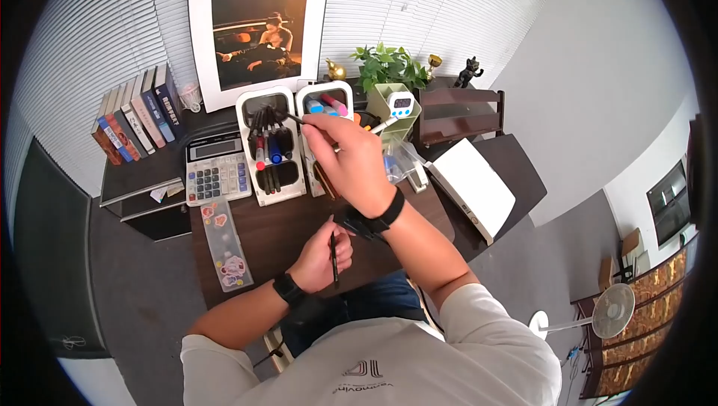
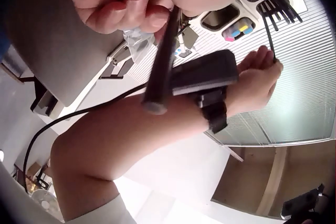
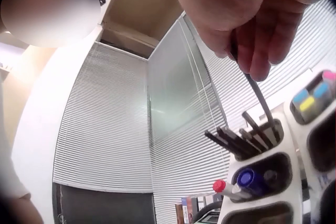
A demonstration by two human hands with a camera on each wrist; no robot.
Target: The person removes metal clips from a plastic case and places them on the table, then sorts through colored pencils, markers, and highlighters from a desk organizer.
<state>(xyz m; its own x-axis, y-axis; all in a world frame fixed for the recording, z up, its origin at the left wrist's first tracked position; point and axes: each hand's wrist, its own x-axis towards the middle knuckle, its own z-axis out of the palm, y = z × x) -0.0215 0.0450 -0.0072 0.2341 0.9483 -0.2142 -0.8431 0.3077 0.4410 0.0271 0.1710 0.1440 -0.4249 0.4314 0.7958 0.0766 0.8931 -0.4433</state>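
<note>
My right hand (image 1: 348,159) pinches a thin black pen (image 3: 261,100), whose lower end is inside the top compartment of the white organizer (image 1: 281,195), beside several dark pens (image 3: 236,142). A red-capped marker (image 3: 220,186) and a blue one (image 3: 251,180) stand in the compartment below. Lower down, over the desk's near edge, my left hand (image 1: 323,259) holds a black pen (image 1: 333,258) between thumb and curled fingers; in the left wrist view that pen (image 2: 163,66) looms close to the camera.
Left of the organizer lie a calculator (image 1: 217,171) and a clear stickered case (image 1: 226,245). Books (image 1: 138,114) stand at the back left. To the right are a second organizer with highlighters (image 1: 324,104), a green holder with a timer (image 1: 401,105) and a white box (image 1: 473,188).
</note>
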